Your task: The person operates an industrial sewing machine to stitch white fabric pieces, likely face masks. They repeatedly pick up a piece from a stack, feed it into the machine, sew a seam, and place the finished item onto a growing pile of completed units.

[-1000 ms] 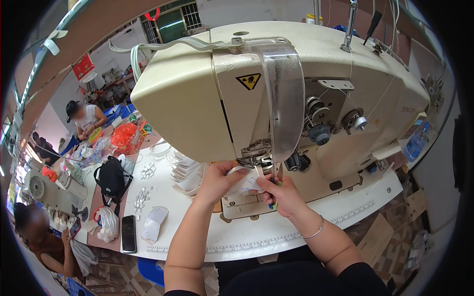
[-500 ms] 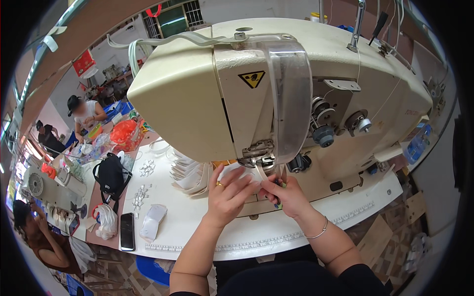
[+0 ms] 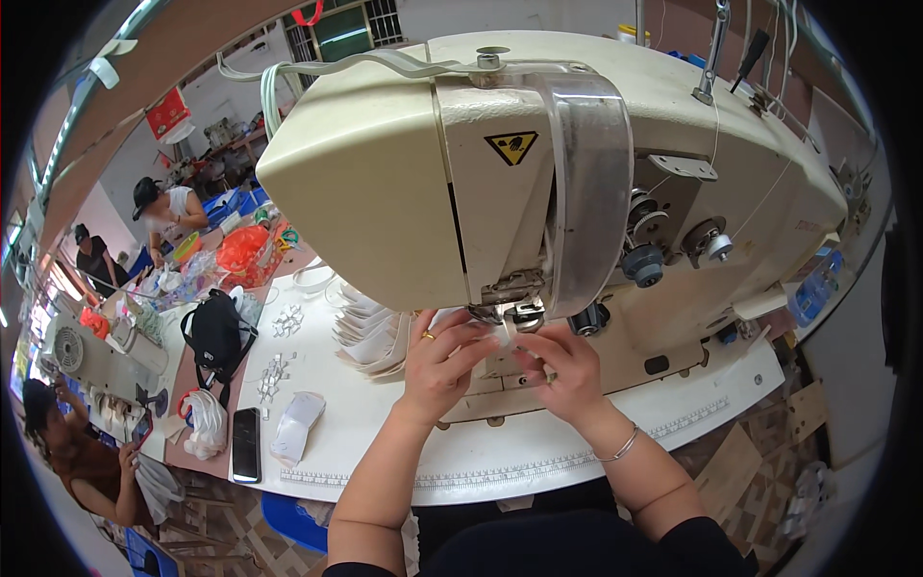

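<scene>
A large cream sewing machine stands before me, its needle area and metal presser foot low at the front. My left hand, a ring on one finger, is closed on a white strip beside the presser foot. My right hand is curled at the strip's other side, fingertips close to it. A small tool with a greenish end shows among its fingers; the rest of it is hidden. Left of my left hand lies a stack of white curved pieces.
On the white table are small white pieces, a white packet, a phone and a black backpack. A printed ruler runs along the front edge. Several people are at the left, one near another machine.
My right hand has turned, its fingers curling in near the presser foot, and the small tool shows less. My left fingers have closed around the white strip. The view has shifted slightly.
</scene>
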{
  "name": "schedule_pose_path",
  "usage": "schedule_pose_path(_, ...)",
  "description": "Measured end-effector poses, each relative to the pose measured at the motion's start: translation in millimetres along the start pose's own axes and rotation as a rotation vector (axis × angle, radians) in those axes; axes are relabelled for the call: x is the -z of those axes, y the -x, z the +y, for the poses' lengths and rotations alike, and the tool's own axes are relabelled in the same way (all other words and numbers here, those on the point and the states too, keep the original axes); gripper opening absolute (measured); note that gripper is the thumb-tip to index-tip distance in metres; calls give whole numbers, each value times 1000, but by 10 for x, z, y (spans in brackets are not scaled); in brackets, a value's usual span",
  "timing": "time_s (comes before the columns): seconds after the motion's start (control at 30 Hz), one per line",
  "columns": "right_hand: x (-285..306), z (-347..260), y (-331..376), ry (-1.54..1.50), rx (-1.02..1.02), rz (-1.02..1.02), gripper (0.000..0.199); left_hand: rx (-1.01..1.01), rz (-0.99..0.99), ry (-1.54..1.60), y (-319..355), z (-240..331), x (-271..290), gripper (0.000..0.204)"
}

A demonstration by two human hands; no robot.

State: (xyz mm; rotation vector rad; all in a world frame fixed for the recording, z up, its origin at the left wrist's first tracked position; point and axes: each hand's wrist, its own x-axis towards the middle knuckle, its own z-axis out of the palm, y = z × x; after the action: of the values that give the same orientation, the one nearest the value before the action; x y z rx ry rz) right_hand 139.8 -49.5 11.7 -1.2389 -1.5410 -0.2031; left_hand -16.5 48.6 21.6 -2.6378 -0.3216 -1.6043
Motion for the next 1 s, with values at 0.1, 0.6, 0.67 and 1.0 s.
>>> schedule_pose_path(0.1,-31,-1,-29,97,82,-22,46,18,1,51,-18,-74,-30,31)
schedule_pose_path(0.6,-62,-58,-85,170,131,32,49,140,9,93,-49,-216,-102,23)
schedule_pose_path(0.67,-57,-63,-80,170,121,20,49,175,11,94,-56,-210,-113,22)
schedule_pose_path(1.0,-62,-29,-24,164,98,-11,50,177,51,109,-42,-190,-142,21)
